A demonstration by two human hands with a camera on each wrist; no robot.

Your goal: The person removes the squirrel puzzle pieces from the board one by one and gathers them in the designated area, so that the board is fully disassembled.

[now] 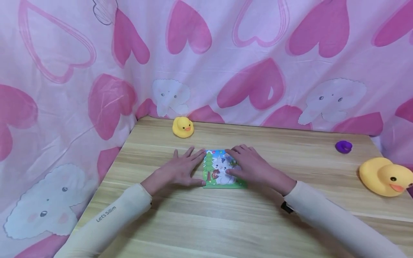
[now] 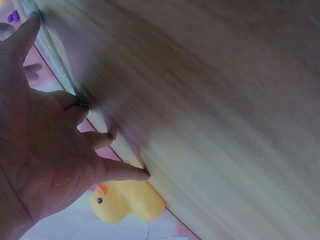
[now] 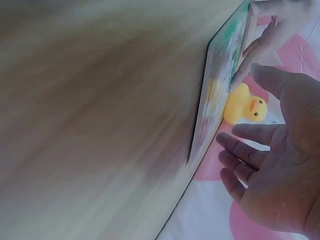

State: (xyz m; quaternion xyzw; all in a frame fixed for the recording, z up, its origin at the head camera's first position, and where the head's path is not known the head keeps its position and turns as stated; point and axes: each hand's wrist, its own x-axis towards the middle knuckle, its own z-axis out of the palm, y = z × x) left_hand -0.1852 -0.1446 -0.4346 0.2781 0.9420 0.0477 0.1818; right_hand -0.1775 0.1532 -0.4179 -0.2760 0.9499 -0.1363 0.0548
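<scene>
Picture puzzle (image 1: 219, 168) lies flat on the table (image 1: 226, 222); left hand (image 1: 175, 170) and right hand (image 1: 253, 166), fingers extended, press its edges. Judged step: seating pieces; next calls for even pressure.

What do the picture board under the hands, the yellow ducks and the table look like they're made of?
Picture board: likely printed card or thin wood, with a stiff flat edge and a glossy cartoon print.
Small duck and large duck: probably soft rubber or vinyl, smooth, rounded and slightly shiny.
Table: pale wood grain, possibly laminate, with a matte finish.
The left hand and right hand rest flat on the board.
</scene>
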